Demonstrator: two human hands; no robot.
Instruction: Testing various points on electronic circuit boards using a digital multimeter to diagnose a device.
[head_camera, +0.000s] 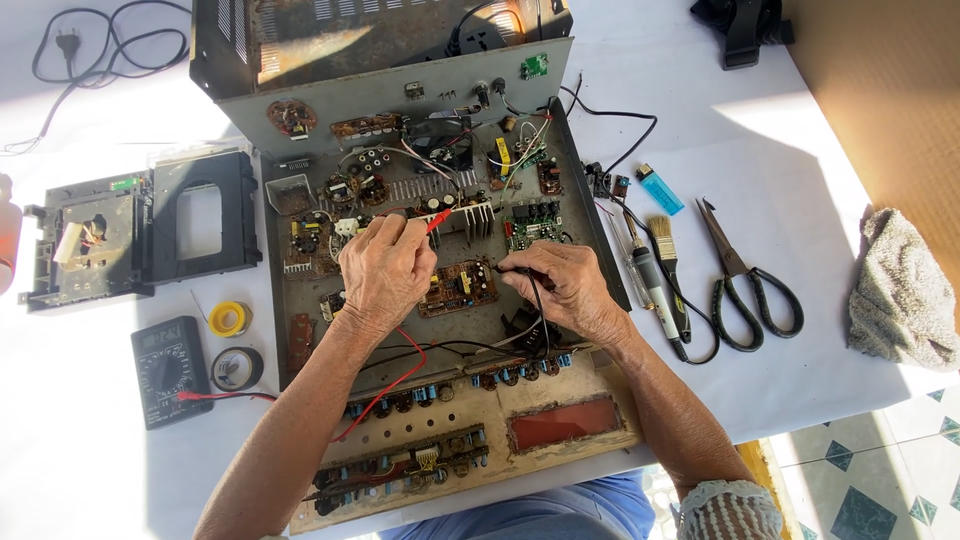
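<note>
The left hand (385, 268) pinches a red probe (437, 220) whose long axis runs toward 2 o'clock, tip aimed at the finned heatsink (470, 215) inside the open chassis (575, 200). The right hand (565, 290) pinches a black probe (512, 269) lying almost level, tip pointing to 9 o'clock at the small brown board (458, 287). Red lead (400, 375) trails toward 7 o'clock to the multimeter (168, 372) on the white table (800, 150). At 3 o'clock of the chassis lie a brush (663, 250), scissors (745, 285) and, further out, a cloth (900, 290); a blue lighter (660, 189) sits at 2 o'clock. Tape rolls (230, 320) sit beside the meter.
</note>
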